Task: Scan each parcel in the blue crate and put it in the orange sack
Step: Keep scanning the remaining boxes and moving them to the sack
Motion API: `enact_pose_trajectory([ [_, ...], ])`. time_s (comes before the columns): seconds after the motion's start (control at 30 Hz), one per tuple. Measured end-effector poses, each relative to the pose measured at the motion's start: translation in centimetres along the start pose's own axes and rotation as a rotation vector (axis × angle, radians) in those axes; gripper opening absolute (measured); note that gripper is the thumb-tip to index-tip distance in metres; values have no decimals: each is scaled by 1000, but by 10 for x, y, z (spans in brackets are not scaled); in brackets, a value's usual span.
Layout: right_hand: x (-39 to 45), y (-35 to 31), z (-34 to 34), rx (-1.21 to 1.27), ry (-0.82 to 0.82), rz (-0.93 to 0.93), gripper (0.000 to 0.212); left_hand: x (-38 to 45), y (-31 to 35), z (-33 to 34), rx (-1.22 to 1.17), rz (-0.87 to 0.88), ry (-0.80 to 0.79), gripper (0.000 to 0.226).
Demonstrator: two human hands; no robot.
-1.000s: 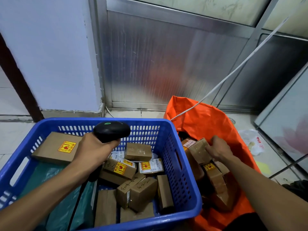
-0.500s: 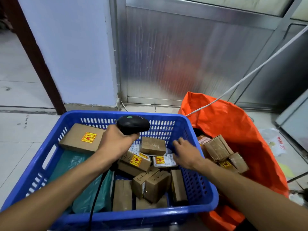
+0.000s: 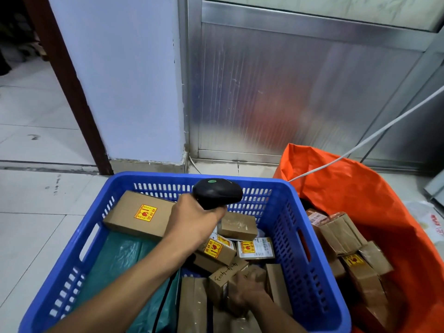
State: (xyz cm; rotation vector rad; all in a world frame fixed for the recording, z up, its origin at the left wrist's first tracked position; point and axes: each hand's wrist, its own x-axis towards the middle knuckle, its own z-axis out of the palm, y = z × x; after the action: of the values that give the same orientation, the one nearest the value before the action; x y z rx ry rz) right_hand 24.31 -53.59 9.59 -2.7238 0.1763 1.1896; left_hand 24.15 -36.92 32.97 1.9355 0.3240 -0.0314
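The blue crate [image 3: 305, 236] stands in front of me, holding several brown cardboard parcels and a green plastic mailer [image 3: 125, 263]. My left hand [image 3: 192, 222] grips a black barcode scanner [image 3: 217, 192] above the crate's middle. Low in the crate's near right part, my right hand [image 3: 245, 290] has its fingers curled round a small brown parcel [image 3: 255, 272]. Beside it lies a parcel with handwriting [image 3: 224, 275]. To the right stands the orange sack [image 3: 355, 195], open, with several taped parcels [image 3: 341, 234] inside.
A large flat box with a yellow sticker [image 3: 139, 217] leans in the crate's far left corner. A white cord [image 3: 360, 145] runs from the sack's rim up to the right. A metal-panelled wall and a blue pillar stand behind. Tiled floor lies at left.
My right hand left the sack, crossed over the crate's right wall and came down on a small parcel near the front. The scanner hand stayed about where it was.
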Motion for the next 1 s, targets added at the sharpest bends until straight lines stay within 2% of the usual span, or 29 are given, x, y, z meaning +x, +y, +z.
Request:
enact_pose_trajectory([
  [0.27, 9, 6, 0, 229, -56, -26, 77, 0, -1, 7, 41, 9, -39, 23],
  [0.47, 11, 8, 2, 304, 36, -32, 59, -2, 0, 7, 68, 24, -33, 22],
  [0.73, 11, 14, 5, 381, 77, 75, 89, -10, 3, -1, 76, 41, -20, 18],
  [0.83, 34, 24, 15, 379, 87, 95, 87, -9, 4, -3, 92, 53, -18, 18],
  [0.97, 2, 25, -9, 362, 71, 90, 71, -10, 6, -4, 98, 72, -22, 19],
  [1.0, -2, 28, -14, 362, 66, 95, 74, -10, 7, -5, 98, 78, -22, 19],
])
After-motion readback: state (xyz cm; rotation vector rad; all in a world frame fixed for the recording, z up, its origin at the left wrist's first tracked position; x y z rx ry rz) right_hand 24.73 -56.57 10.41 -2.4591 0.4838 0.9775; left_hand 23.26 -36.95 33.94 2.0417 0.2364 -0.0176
